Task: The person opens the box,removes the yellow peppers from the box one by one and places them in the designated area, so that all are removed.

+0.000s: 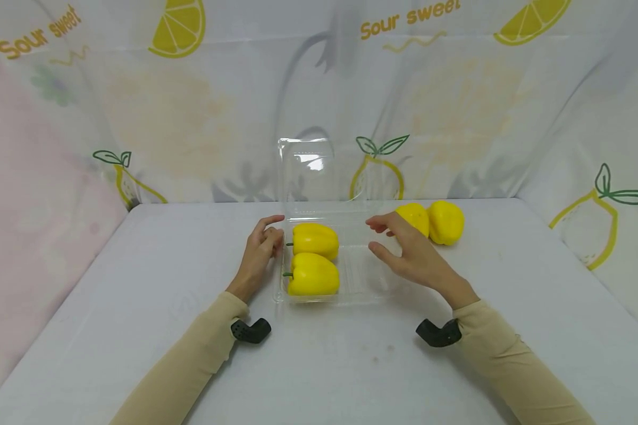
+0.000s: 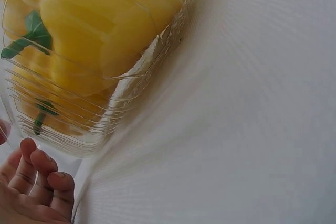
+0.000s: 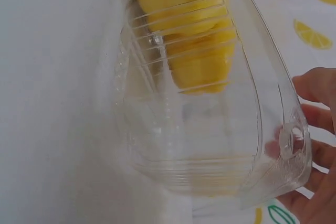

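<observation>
A clear plastic clamshell box [image 1: 355, 277] lies on the table with its lid [image 1: 311, 183] raised at the back. Two yellow bell peppers, a rear one [image 1: 316, 240] and a front one [image 1: 315, 275], lie side by side in its left half, green stems facing left. My left hand [image 1: 256, 254] is at the box's left wall, fingers loosely bent; in the left wrist view the fingertips [image 2: 37, 158] are close to the ribbed corner. Over the box's right edge hovers my right hand [image 1: 417, 255], thumb and fingers spread, holding nothing. Whether it touches the rim is unclear.
Two more yellow bell peppers, one partly behind my right hand [image 1: 416, 217] and one farther right [image 1: 446, 222], sit near the table's back edge. A lemon-print curtain [image 1: 218, 118] hangs behind the white table [image 1: 165, 330].
</observation>
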Available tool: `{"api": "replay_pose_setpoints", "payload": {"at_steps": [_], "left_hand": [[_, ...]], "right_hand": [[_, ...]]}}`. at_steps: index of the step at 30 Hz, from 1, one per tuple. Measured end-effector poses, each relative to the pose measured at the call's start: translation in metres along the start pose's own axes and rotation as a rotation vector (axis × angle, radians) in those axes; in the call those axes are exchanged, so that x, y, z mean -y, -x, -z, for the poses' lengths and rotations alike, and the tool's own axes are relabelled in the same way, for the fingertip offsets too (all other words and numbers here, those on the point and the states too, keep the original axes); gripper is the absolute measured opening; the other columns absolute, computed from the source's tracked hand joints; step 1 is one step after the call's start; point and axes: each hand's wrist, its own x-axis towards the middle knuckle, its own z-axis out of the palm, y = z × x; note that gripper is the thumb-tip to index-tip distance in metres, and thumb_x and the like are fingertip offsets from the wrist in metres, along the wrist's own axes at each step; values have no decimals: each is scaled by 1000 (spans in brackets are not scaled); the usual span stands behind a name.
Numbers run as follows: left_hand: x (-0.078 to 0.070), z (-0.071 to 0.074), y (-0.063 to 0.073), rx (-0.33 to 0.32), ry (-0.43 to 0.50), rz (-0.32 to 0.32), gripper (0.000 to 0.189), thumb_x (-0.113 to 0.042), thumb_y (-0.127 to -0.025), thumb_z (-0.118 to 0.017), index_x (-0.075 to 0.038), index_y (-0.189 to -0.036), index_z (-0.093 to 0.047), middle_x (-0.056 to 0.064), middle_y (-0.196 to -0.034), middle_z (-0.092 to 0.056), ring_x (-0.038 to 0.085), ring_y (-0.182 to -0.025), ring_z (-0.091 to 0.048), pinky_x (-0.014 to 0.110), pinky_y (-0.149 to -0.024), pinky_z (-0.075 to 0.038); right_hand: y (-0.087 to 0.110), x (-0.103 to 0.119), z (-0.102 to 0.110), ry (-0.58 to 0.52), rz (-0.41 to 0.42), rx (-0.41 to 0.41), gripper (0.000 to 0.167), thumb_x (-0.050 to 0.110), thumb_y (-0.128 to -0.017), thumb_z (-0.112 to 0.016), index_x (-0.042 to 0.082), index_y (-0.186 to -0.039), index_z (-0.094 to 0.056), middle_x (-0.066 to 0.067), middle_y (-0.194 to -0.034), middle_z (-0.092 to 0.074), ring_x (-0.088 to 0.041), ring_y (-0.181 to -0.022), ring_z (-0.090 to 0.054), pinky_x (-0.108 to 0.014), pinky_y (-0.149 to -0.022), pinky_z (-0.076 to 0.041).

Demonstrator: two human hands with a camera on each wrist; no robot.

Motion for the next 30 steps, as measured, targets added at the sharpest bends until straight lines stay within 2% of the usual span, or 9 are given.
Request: {"api": "replay_pose_setpoints", "payload": {"at_steps": [10,16,23,30], "left_hand": [[0,0,0,1,1,-4,39,-13,-96,-43,-2,-134,-44,6,-74,-46,14,-65,-44,23,-63,-41],[0,0,0,9,7,-14,39,-12,-96,-42,-2,-134,-44,5,-73,-45,15,-64,-43,24,-62,-40],[0,1,0,7,13,-17,39,-10,-96,-43,-1,-133,-44,6,-73,-45,15,-63,-43,24,-61,-39],[0,1,-1,8,21,-18,38,-10,-96,-42,1,-133,-45,8,-75,-44,15,-65,-43,23,-61,-39]], "right_hand": [[0,8,-8,-14,40,50,37,22,-89,-65,12,-122,-52,2,-121,-57,-11,-107,-54,-38,-93,-45],[0,10,-12,-23,75,78,38,20,-88,-66,11,-122,-52,2,-122,-57,-12,-108,-53,-39,-93,-46],[0,17,-15,-46,51,106,39,23,-88,-66,13,-123,-52,2,-121,-57,-21,-108,-55,-38,-93,-46],[0,21,-20,-74,78,115,39,20,-87,-68,10,-122,-53,0,-119,-59,-21,-106,-57,-38,-90,-48]]}}
